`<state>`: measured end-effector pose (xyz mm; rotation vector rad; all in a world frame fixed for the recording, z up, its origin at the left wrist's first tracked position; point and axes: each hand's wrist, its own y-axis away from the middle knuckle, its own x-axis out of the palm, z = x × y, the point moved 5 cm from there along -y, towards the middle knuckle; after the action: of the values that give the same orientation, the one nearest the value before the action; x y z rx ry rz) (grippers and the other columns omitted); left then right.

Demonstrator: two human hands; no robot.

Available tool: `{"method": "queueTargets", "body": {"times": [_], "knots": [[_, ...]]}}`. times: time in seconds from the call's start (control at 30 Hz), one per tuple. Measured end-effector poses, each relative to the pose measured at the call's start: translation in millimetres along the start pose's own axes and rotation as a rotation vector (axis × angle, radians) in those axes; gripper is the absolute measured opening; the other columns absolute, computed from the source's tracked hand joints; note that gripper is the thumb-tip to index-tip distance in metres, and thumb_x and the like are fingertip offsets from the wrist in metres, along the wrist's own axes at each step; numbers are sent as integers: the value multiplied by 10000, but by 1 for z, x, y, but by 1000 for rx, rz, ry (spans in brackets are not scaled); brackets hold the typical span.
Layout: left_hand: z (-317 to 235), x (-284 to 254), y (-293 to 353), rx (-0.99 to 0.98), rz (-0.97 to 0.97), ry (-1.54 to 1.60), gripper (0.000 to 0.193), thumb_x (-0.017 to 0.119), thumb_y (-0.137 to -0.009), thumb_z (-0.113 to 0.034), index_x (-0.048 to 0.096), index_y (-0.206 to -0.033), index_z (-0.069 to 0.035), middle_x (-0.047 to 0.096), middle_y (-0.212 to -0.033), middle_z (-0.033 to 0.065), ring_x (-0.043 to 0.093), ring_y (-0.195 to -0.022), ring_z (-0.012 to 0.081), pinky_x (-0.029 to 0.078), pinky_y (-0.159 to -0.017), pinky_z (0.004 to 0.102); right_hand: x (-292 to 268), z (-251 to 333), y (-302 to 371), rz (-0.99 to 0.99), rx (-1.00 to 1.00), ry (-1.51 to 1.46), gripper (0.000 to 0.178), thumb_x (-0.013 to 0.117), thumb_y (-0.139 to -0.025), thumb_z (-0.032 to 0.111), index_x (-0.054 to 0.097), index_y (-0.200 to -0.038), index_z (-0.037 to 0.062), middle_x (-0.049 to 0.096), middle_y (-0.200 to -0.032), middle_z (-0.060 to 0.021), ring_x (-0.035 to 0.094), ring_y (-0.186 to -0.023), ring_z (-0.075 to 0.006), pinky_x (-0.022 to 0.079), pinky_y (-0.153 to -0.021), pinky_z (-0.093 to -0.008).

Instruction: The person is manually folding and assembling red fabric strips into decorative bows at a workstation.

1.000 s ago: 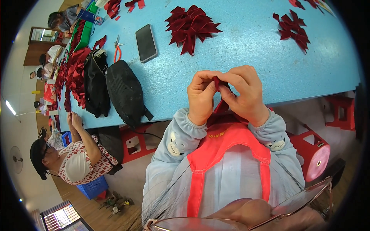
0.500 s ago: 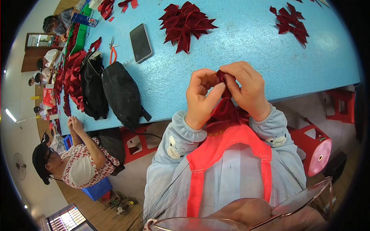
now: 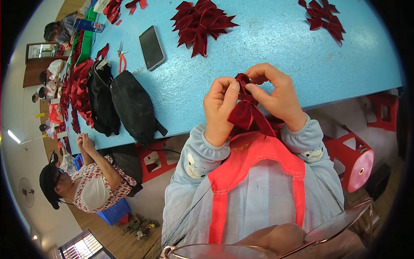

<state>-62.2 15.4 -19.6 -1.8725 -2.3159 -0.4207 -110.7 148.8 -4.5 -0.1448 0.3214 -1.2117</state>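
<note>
Long blue surface in a busy workroom, seated co-worker at its left edge, black bags, piled red bows, dark phone, left hand and right hand both pinched shut on a dark red ribbon bow above the near edge.

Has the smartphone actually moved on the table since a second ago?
No. The smartphone lies the same against the orange scissors and black bags on the blue table; its drift in the picture comes from the head camera.

Blue table, red stools
</note>
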Motion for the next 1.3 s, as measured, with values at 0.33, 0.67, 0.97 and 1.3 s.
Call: {"method": "queueTargets", "body": {"times": [0.33, 0.67, 0.97, 1.3], "knots": [[-4, 6, -5, 250, -12, -70, 55, 512, -883, -52, 522, -892, 1, 573, -909, 51, 512, -788, 76, 438, -653, 201, 15, -35, 7, 199, 444, -846, 117, 580, -791, 48, 520, -879, 0, 503, -862, -7, 466, -731, -92, 392, -619, -218], [0, -6, 1, 253, -118, -136, 21, 536, -856, -5, 529, -874, 2, 580, -907, 52, 519, -760, 72, 444, -673, 204, 7, 1, 5, -190, -198, 172, 139, 614, -746, -1, 530, -856, 3, 534, -798, -57, 515, -701, -136, 420, -633, -245], [-2, -1, 4, 452, -86, -328, 40, 561, -817, 32, 551, -843, 4, 589, -891, 76, 541, -744, 105, 456, -654, 226, 9, 1, 5, -105, -47, 116, 69, 569, -757, -17, 515, -793, 6, 528, -728, -48, 497, -652, -124, 415, -607, -247], [-4, -2, 2, 450, -9, -319, 111, 610, -783, 6, 584, -891, 11, 587, -904, 86, 562, -800, 158, 458, -718, 251, 11, -39, 10, 14, 315, -525, 22, 492, -846, 62, 495, -854, 42, 496, -801, 27, 445, -721, -52, 386, -642, -203]]}}
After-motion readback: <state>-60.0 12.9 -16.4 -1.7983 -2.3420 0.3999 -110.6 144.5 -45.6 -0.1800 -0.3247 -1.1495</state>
